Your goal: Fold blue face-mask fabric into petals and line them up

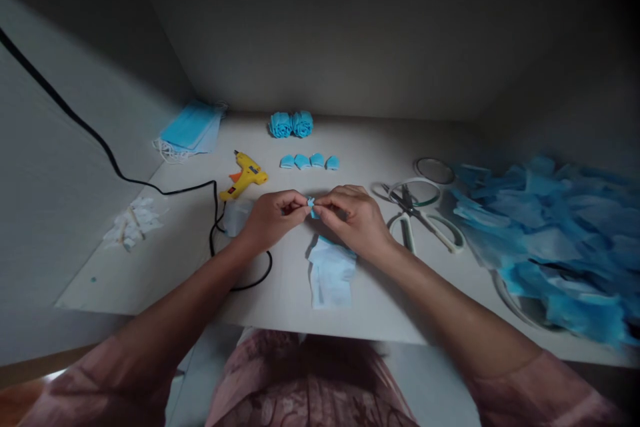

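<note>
Pinching a small blue piece (311,203) in the closed grip of left hand (280,215) and right hand (354,211) over the worktop (385,310), with two rosettes (303,124) and four folded pieces (317,160) seemingly done farther off, flat pieces (333,278) nearer apparently left.

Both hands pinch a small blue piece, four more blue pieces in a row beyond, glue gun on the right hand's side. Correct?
No: per the head view, the glue gun lies on the side of the left hand. Rest stands: left and right hand pinch the small blue piece, four more blue pieces in a row beyond.
</note>
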### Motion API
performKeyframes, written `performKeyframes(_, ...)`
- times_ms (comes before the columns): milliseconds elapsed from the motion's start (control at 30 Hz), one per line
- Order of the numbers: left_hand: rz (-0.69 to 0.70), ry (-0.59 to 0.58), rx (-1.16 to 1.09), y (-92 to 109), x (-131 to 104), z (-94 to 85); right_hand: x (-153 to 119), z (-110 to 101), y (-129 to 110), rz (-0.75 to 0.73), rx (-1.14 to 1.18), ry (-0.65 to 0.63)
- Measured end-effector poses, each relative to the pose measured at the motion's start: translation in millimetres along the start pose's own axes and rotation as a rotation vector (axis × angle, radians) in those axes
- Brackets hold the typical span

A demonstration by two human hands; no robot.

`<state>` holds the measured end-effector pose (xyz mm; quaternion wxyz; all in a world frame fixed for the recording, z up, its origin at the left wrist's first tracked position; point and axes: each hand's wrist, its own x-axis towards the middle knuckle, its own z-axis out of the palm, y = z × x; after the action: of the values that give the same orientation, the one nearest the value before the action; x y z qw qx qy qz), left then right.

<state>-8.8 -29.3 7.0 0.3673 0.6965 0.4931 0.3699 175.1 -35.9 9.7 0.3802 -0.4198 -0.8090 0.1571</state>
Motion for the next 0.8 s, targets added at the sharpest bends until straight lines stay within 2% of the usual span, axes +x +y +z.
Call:
performKeyframes(300,0.024,0.005,-0.005,-0.7,-0.2,-1.4,1.7,-2.2,-0.4,0.091,0.214,-0.039)
performKeyframes(800,0.042,-0.004,0.019,-3.1,-0.1,-0.9,1.3,-0.8,1.3,0.116,0.223,-0.041)
